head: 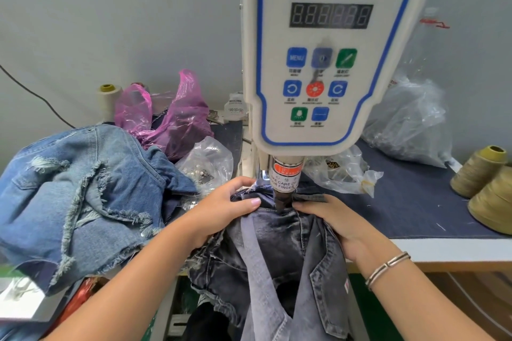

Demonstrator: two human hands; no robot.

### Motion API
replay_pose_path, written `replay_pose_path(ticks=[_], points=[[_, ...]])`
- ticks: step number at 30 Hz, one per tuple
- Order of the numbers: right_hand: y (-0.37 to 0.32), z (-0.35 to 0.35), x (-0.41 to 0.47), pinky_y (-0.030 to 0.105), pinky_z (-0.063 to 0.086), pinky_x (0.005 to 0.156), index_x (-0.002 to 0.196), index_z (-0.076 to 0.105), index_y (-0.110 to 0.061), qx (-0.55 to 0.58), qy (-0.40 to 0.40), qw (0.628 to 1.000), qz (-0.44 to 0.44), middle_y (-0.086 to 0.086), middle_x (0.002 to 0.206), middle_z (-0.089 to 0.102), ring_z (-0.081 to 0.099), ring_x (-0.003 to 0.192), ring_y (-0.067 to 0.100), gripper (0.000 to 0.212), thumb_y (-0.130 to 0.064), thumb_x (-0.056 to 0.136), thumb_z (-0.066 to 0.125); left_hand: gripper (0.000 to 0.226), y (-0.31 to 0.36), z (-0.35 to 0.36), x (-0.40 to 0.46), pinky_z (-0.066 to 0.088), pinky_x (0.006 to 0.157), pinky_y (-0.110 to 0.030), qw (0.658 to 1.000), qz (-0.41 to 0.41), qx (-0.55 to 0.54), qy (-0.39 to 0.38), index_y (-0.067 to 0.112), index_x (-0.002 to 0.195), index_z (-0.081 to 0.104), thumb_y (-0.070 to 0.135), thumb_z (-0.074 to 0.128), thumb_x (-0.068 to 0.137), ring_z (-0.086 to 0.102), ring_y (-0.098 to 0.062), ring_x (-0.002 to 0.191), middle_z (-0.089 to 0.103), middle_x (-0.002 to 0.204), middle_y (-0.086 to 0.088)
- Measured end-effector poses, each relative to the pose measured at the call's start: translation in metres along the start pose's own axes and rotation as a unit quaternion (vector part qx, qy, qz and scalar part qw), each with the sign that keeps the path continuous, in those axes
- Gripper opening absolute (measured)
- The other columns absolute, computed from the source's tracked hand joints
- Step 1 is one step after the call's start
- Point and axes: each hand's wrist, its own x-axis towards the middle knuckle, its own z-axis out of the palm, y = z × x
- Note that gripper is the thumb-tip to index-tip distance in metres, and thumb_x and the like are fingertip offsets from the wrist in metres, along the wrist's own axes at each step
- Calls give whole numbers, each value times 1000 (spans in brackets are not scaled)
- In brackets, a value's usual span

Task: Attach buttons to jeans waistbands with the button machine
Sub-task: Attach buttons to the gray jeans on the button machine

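Jeans [279,246] in dark grey denim lie with their waistband [266,202] under the punch [282,199] of the button machine [318,63], the legs hanging down off the front of the table [443,252]. The punch tip touches the waistband between the two hands. Left of the punch, the left hand [221,210] grips the waistband, thumb on top and fingers curled over the bunched cloth. Right of the punch, the right hand [329,219] holds the waistband edge, fingers bent over the fold; a bracelet [386,268] circles that wrist.

Well left of the machine sits a heap of light blue frayed jeans [83,191]. Behind that heap, still left of the machine, stand a pink plastic bag [171,113] and a cream thread cone [108,102]. Just left of the punch lies a clear bag of buttons [207,163]. Right of the machine, on a dark cloth [401,207] covering the table, lie more clear bags [410,124], and farther right rest olive thread cones [482,185]. The machine's panel reads "SERVO BUTTON MACHINE" above a digit display [331,15] and coloured keys.
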Motion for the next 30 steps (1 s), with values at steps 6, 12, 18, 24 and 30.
replay_pose_path(ticks=[6, 12, 18, 24, 30], points=[[2, 3, 6, 33, 58, 70, 99, 75, -5, 1, -31, 999, 16, 21, 101, 72, 72, 85, 29, 20, -4, 84, 63, 34, -11, -8, -2, 45, 93, -16, 999, -29, -24, -11, 31, 125, 56, 26, 63, 92, 60, -1, 110, 62, 124, 17], [7, -1, 5, 33, 56, 78, 103, 73, -13, -56, -35, 998, -1, 14, 106, 72, 70, 96, 27, 20, -7, 87, 64, 29, -11, -5, -10, 34, 77, -6, 998, -41, 18, -40, 65, 94, 56, 37, 63, 91, 46, 32, 91, 53, 103, 47], [10, 2, 8, 37, 54, 83, 108, 70, -12, -37, -19, 999, -17, 15, 106, 72, 70, 97, 29, 22, -7, 87, 63, 41, -12, 0, -5, 28, 89, -14, 994, 35, 99, -11, 63, 105, 48, 24, 57, 96, 33, 33, 107, 37, 122, 44], [12, 5, 10, 30, 57, 63, 111, 66, -6, 23, -10, 1000, -11, 18, 97, 73, 73, 83, 28, 30, -6, 81, 67, 45, -2, 0, 2, 43, 94, -23, 998, -15, 31, -60, 52, 111, 53, 54, 64, 67, 57, 8, 102, 60, 112, 31], [15, 3, 13, 30, 57, 65, 112, 65, -4, 31, -16, 999, -15, 19, 100, 72, 72, 87, 29, 31, -5, 81, 66, 41, -2, 0, -3, 47, 67, -4, 994, -39, 31, -97, 70, 101, 51, 50, 72, 71, 65, 8, 94, 62, 100, 41]])
